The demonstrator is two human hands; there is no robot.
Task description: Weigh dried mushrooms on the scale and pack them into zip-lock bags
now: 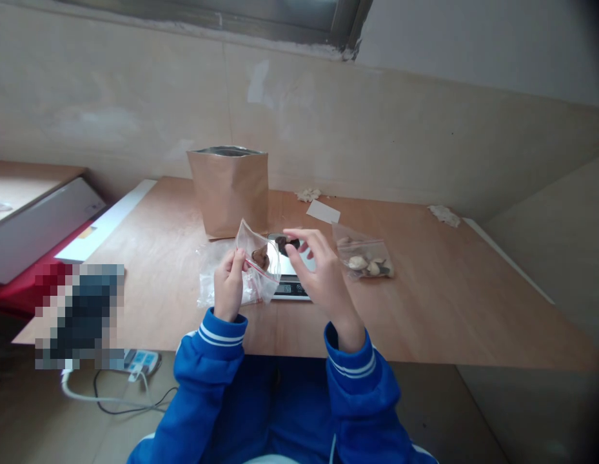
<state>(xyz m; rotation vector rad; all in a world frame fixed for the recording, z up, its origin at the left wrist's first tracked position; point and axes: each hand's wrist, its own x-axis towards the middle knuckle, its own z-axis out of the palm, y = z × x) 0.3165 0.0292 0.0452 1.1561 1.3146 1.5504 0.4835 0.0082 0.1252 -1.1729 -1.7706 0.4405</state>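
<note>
My left hand is closed on the edge of a clear zip bag, whose mouth stands open towards the right. A brown, wrinkled dried piece shows inside it. My right hand is over the plate of a small kitchen scale, thumb and forefinger around a dark dried piece. The scale's display is lit, but its figures are too small to read. More clear plastic bags lie under and beside my left hand.
An open brown paper pouch stands behind the bags. To the right of the scale lies a zip bag of pale pieces. A white card and whitish scraps are near the wall. A pixelated dark object sits at the left edge, above a power strip.
</note>
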